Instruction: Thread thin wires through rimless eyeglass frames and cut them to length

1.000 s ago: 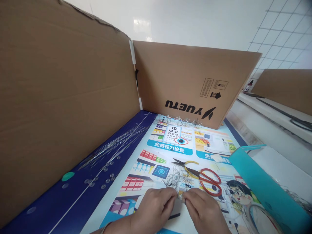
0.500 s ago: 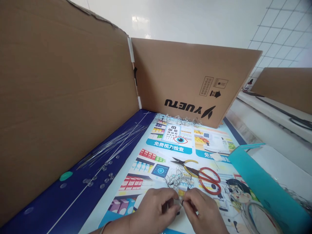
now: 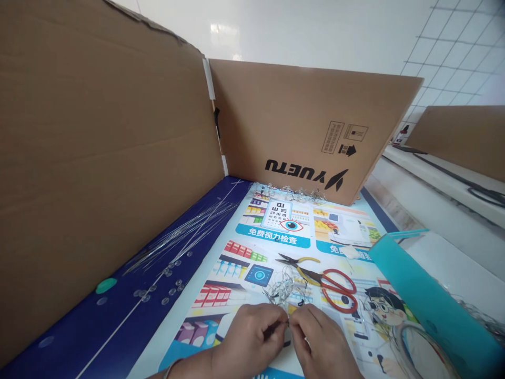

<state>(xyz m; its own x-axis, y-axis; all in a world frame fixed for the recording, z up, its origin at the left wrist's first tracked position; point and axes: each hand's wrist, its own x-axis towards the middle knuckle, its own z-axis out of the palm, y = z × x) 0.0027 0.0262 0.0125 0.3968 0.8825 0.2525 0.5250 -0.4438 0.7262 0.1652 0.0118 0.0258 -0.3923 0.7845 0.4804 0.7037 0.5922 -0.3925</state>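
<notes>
From where I stand, the left hand (image 3: 252, 337) and right hand (image 3: 321, 339) meet at the fingertips, both pinched on a small piece (image 3: 288, 322) low over the surface (image 3: 114, 326); its long axis is too hidden to tell. Just beyond lies a tangle of wire (image 3: 284, 287), beside the red-handled scissors (image 3: 324, 286), its loops curling every way with no clear axis. I'd judge that wire light, springy and easily bent, best taken by one loose outer loop.
</notes>
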